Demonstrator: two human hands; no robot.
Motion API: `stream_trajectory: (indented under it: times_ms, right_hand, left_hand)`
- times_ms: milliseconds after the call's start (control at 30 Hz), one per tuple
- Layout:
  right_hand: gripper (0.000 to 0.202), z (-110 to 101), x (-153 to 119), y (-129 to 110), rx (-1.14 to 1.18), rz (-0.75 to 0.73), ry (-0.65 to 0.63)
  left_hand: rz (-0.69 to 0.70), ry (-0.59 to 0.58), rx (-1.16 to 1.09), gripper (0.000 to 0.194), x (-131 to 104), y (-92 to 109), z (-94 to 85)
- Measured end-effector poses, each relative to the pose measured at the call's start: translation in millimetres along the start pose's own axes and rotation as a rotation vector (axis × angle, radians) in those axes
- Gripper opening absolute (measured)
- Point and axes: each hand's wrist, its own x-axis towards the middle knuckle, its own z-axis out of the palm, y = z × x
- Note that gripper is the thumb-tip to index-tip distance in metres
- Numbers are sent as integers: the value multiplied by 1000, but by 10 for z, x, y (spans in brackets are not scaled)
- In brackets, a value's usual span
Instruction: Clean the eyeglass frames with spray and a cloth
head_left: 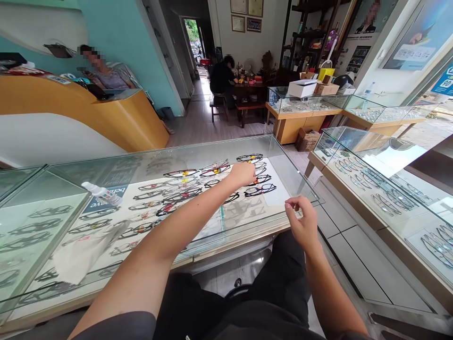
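Observation:
My left hand (243, 174) reaches across the glass counter with its fingers curled downward among rows of eyeglasses. The back of the hand hides most of what its fingertips grip. Close to those fingertips lies a dark-framed pair of eyeglasses with an orange tag (262, 179), and nearer to me a blue-and-black pair of eyeglasses (260, 190). Beyond the hand is another black pair with a yellow tag (249, 157). By the counter's front right corner, my right hand (302, 219) is loosely curled, thumb and fingers slightly apart, with nothing visible in it.
A white spray bottle (102, 192) and a pale cloth (83, 252) lie on the glass counter (247, 222) to the left. More display cases (382, 222) stand at the right. One person (109, 75) sits behind the curved desk (141, 127), another (222, 80) at the back table.

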Motion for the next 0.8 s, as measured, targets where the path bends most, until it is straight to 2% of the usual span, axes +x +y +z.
stream_trajectory:
  times_ms: [200,433,533,633,800]
  right_hand:
    - [12,-38,-39,-10,-15,26,5]
    - [13,-63,-68,-53,-28,23,14]
    - [13,-62,-60,-62,-32,15,19]
    - [13,-5,-8,-83,-27,6,14]
    - [14,320,326,-192,105,-18,-42]
  left_hand:
    - [34,12,-38,25,97,19,73]
    - [41,5,-131,16,139,42,108]
    - [40,36,-200,19,73,10,-11]
    - [49,90,-290,24,-99,-79,-211]
    - [36,226,-478,41,-554,-409,-484]
